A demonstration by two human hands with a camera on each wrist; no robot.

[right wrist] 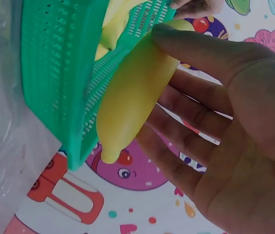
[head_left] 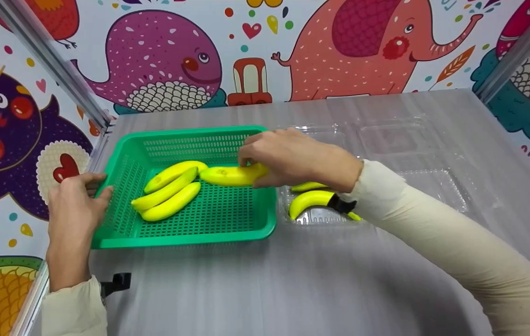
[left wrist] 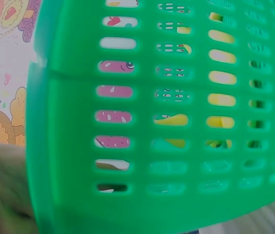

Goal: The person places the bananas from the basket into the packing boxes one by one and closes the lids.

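My right hand (head_left: 293, 156) pinches a yellow banana (head_left: 232, 176) between thumb and fingers, over the right side of a green basket (head_left: 227, 240). In the right wrist view, the held banana (right wrist: 135, 87) slants, with the thumb across its upper part. Three more bananas (head_left: 167, 189) lie together inside the basket, on its left side. My left hand (head_left: 76, 200) holds the basket's left rim. The left wrist view is mostly filled by the basket's slotted wall (left wrist: 142, 105), with yellow showing through the slots. Bananas (head_left: 311, 201) also lie in a clear plastic tray, partly hidden by my right wrist.
Right of the basket, the clear plastic tray (head_left: 323, 219) sits close to its wall, and more clear plastic (head_left: 395, 135) extends behind and to the right. The grey table (head_left: 246, 289) meets printed cartoon panels (head_left: 255, 42) at the back and sides, joined by metal corner posts.
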